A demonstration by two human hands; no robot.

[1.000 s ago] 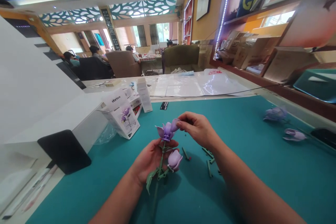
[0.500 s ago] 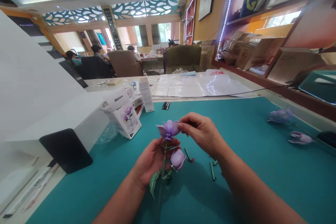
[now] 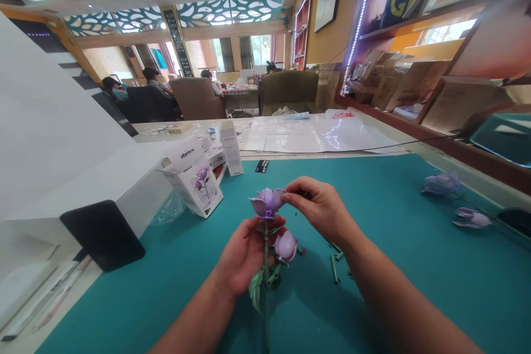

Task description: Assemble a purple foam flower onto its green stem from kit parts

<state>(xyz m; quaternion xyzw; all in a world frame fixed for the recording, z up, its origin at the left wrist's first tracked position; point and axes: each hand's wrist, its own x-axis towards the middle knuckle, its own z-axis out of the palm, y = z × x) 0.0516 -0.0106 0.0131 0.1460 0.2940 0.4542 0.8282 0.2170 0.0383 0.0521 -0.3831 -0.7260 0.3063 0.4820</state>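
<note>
My left hand [image 3: 244, 251] is wrapped round the green stem of a toy-brick flower [image 3: 267, 232], holding it upright above the teal mat [image 3: 394, 265]. The stem carries an open purple bloom [image 3: 267, 201] at the top, a closed purple bud [image 3: 287, 246] lower down and a green leaf [image 3: 255, 290]. My right hand [image 3: 321, 207] pinches the right-hand petal of the open bloom between thumb and fingers. Several small green stem pieces [image 3: 335, 265] lie on the mat just right of the flower.
A white flower-kit box [image 3: 193, 177] and a slim white box [image 3: 231, 148] stand at the mat's far left. A black stand [image 3: 102, 235] sits at the left edge. Two other purple blooms [image 3: 442, 182] [image 3: 470, 217] lie at the right. People sit in the far background.
The flower and both hands have drifted slightly right and the stem stands more upright. My right hand keeps its pinch at the bloom's right petal.
</note>
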